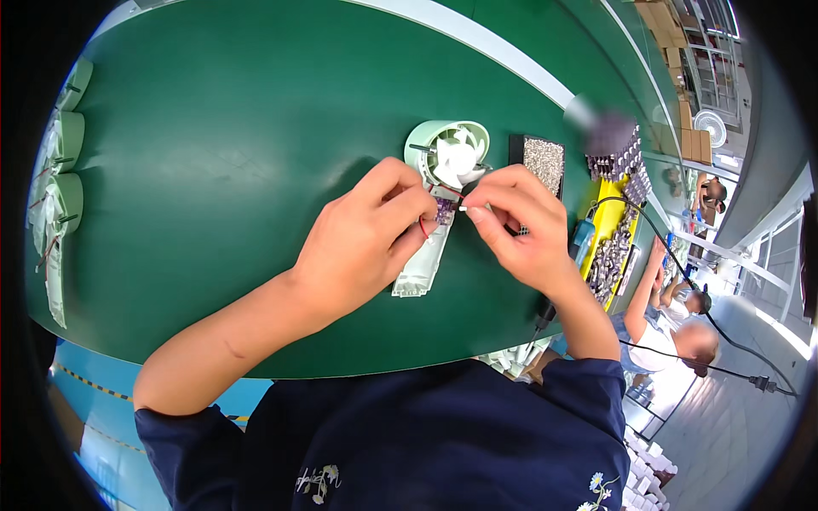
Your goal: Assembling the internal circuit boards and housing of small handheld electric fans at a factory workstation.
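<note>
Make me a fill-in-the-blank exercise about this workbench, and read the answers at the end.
1. The tabletop is ____ in colour.
2. The fan blades near the right hand are ____.
3. The wire looping at the fingertips of the left hand is ____.
4. Three pale green housings stand along the tabletop's ____ side.

Answers: green; white; red; left.
</note>
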{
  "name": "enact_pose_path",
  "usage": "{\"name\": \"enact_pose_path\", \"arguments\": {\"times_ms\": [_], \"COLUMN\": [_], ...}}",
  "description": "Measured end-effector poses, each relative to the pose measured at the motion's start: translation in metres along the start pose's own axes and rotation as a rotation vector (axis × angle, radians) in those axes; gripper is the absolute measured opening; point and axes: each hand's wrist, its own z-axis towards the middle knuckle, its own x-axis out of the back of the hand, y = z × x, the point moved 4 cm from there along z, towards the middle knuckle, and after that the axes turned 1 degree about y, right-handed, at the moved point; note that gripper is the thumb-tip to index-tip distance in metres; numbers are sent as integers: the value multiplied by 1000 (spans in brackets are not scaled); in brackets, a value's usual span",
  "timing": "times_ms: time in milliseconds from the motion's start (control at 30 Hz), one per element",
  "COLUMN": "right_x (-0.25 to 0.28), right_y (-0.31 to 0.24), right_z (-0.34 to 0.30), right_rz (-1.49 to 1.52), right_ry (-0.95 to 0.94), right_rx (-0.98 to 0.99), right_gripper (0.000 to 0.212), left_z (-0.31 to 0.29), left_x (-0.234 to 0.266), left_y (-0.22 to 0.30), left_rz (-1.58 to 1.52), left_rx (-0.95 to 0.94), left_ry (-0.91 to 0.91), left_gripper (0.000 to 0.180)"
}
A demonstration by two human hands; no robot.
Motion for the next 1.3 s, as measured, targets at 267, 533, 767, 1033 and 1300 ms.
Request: {"name": "enact_pose_path", "arguments": {"times_ms": [267, 533, 767, 1033, 1300], "right_x": [-4, -7, -22, -22, 1], "right_y": [-31, -43, -64, -64, -58], "right_z": [2, 16, 33, 30, 20], "right_rz": [-515, -666, -984, -999, -540], "right_ry": [-120, -258, -494, -443, -193], "right_rx": [-1, 54, 192, 212, 35], "right_gripper": [20, 19, 15, 15, 37], "left_z": [0, -1, -1, 0, -1], "left_x": [-1, -5, -4, -4, -4], "left_y": [-2, -6, -7, -5, -10], "left_rz": [-15, -53, -99, -64, -141], "left_rx": [14, -13, 6, 76, 90], "left_ry": [45, 57, 81, 13, 14], "left_gripper": [20, 20, 27, 39, 40]}}
